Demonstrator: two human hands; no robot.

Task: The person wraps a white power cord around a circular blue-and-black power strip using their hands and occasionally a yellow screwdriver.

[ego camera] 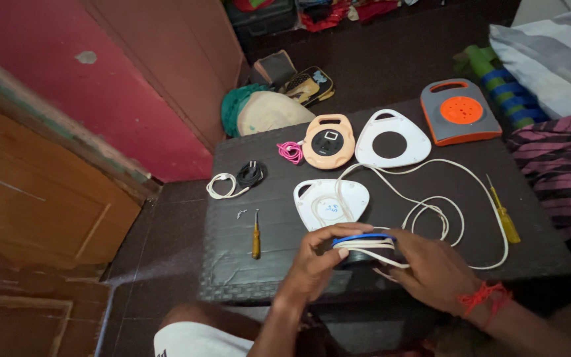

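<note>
1. Spool (pixel 363 246), blue-rimmed with white cord (pixel 431 211) wound on it, sits at the counter (pixel 272 264) front edge.
2. Left hand (pixel 318 254) and right hand (pixel 424 268) are both closed on its sides.
3. It looks light and rigid; the cord is limp, so the rims seem the best place to hold.

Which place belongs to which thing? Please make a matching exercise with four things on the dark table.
Things:
1. grey and orange cable reel case
2. coiled pink cord
3. yellow-handled screwdriver
4. blue-rimmed spool of white cable

Places:
A. between both hands
B. far right corner of the table
C. right side, beside the white cable loop
D. left of the peach round reel

Pairs: 1-B, 2-D, 3-C, 4-A
</note>
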